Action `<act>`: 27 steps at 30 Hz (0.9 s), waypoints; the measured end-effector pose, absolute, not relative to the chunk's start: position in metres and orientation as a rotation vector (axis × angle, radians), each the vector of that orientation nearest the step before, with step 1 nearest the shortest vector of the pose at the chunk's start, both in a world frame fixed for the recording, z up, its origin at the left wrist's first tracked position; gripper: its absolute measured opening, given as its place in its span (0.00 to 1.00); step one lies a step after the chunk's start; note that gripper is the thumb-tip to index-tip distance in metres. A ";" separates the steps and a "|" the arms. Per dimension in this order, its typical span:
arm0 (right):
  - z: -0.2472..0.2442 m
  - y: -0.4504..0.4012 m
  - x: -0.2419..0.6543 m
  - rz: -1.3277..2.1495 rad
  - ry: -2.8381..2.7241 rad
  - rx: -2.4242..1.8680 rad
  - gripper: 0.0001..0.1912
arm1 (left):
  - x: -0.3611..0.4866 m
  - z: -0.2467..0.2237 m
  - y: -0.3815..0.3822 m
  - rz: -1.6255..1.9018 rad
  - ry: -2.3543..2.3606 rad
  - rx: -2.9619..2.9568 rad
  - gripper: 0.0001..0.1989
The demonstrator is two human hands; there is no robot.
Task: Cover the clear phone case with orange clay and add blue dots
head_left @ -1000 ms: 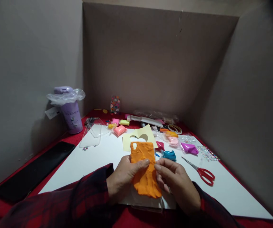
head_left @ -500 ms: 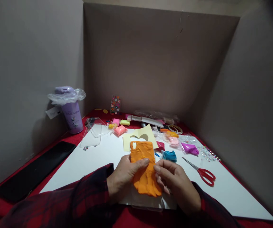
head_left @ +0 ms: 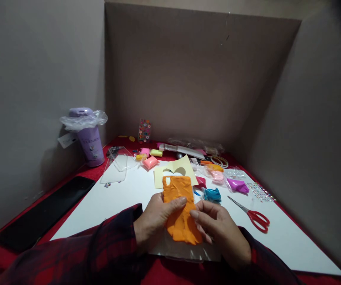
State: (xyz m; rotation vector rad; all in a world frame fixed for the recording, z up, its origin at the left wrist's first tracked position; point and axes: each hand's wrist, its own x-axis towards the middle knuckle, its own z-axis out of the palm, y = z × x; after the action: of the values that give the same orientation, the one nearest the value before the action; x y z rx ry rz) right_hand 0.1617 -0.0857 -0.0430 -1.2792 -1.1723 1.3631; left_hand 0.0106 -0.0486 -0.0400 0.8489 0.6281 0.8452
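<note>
Orange clay (head_left: pixel 178 188) covers a clear phone case in a lumpy layer, with a small camera cutout at its upper left. My left hand (head_left: pixel 155 217) grips the case from the left, its thumb lying across the clay. On the right edge, my right hand (head_left: pixel 218 225) pinches the clay rim between thumb and fingers; the fingers behind are partly hidden. Clear plastic (head_left: pixel 183 260) shows beneath the lower end. Just beyond the case lies a pale yellow paper (head_left: pixel 189 170) with a heart-shaped hole.
Red-handled scissors (head_left: pixel 258 219) and a blue clay packet (head_left: pixel 212 194) lie to the right on the white board (head_left: pixel 295 245). Clear phone cases (head_left: pixel 118 174), a purple tumbler (head_left: pixel 91 144) and a black phone-like slab (head_left: pixel 47 209) are at left. A pink clay packet (head_left: pixel 150 162) sits farther back.
My right thumb has shifted slightly down and left along the clay's right edge. The left hand keeps its hold, and the case has barely moved.
</note>
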 end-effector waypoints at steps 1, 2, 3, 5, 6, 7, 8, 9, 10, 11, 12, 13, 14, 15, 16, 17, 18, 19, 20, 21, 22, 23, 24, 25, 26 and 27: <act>-0.042 -0.086 0.161 1.358 -1.171 -1.295 0.15 | 0.011 -0.040 -0.049 0.842 0.622 0.852 0.17; -0.042 -0.086 0.160 1.361 -1.159 -1.301 0.15 | 0.011 -0.040 -0.049 0.835 0.614 0.855 0.16; -0.041 -0.086 0.159 1.371 -1.139 -1.300 0.15 | 0.010 -0.040 -0.049 0.828 0.608 0.856 0.16; -0.039 -0.087 0.158 1.397 -1.099 -1.287 0.15 | 0.010 -0.040 -0.049 0.821 0.597 0.855 0.16; -0.039 -0.087 0.158 1.401 -1.090 -1.281 0.15 | 0.010 -0.040 -0.049 0.821 0.592 0.855 0.16; -0.038 -0.088 0.158 1.401 -1.092 -1.275 0.15 | 0.010 -0.039 -0.048 0.824 0.595 0.853 0.16; -0.038 -0.088 0.158 1.403 -1.100 -1.268 0.14 | 0.010 -0.039 -0.048 0.829 0.598 0.850 0.16; -0.038 -0.088 0.159 1.405 -1.110 -1.258 0.14 | 0.010 -0.038 -0.047 0.838 0.603 0.844 0.16; -0.038 -0.089 0.159 1.404 -1.124 -1.246 0.14 | 0.010 -0.038 -0.047 0.844 0.611 0.840 0.16; -0.038 -0.089 0.160 1.408 -1.140 -1.235 0.14 | 0.010 -0.037 -0.046 0.852 0.614 0.840 0.16; -0.038 -0.089 0.161 1.411 -1.159 -1.229 0.15 | 0.010 -0.037 -0.046 0.861 0.619 0.843 0.16; -0.039 -0.089 0.161 1.409 -1.181 -1.229 0.15 | 0.010 -0.037 -0.046 0.868 0.620 0.852 0.16; -0.039 -0.088 0.162 1.400 -1.204 -1.237 0.16 | 0.010 -0.037 -0.046 0.873 0.626 0.864 0.16; -0.040 -0.088 0.162 1.389 -1.222 -1.251 0.16 | 0.010 -0.038 -0.046 0.875 0.636 0.874 0.15; -0.041 -0.088 0.162 1.384 -1.232 -1.264 0.16 | 0.010 -0.038 -0.046 0.874 0.644 0.881 0.15; -0.042 -0.087 0.162 1.382 -1.231 -1.272 0.16 | 0.010 -0.039 -0.046 0.871 0.647 0.884 0.15; -0.043 -0.087 0.162 1.384 -1.228 -1.272 0.15 | 0.010 -0.039 -0.046 0.867 0.649 0.885 0.15; -0.044 -0.087 0.162 1.390 -1.222 -1.270 0.15 | 0.010 -0.040 -0.046 0.866 0.650 0.883 0.15; -0.044 -0.086 0.163 1.398 -1.215 -1.268 0.14 | 0.010 -0.040 -0.046 0.865 0.646 0.882 0.15; -0.045 -0.086 0.163 1.403 -1.210 -1.268 0.14 | 0.010 -0.040 -0.046 0.867 0.642 0.881 0.15; -0.045 -0.086 0.164 1.407 -1.211 -1.271 0.14 | 0.010 -0.040 -0.045 0.869 0.640 0.880 0.16; -0.045 -0.086 0.165 1.411 -1.210 -1.274 0.14 | 0.010 -0.040 -0.045 0.872 0.640 0.877 0.16; -0.044 -0.087 0.166 1.417 -1.208 -1.278 0.14 | 0.010 -0.040 -0.045 0.877 0.643 0.872 0.16; -0.043 -0.087 0.166 1.423 -1.203 -1.279 0.14 | 0.010 -0.039 -0.044 0.884 0.646 0.865 0.17; -0.042 -0.088 0.167 1.423 -1.198 -1.281 0.14 | 0.010 -0.039 -0.044 0.891 0.653 0.859 0.17; -0.040 -0.088 0.167 1.419 -1.199 -1.287 0.15 | 0.010 -0.038 -0.044 0.895 0.662 0.856 0.17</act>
State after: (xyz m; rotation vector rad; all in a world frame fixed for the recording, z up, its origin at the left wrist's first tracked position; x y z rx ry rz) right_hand 0.1666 -0.0882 -0.0403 -1.2866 -1.1990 1.4187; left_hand 0.0104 -0.0438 -0.0381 0.8563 0.6617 0.8949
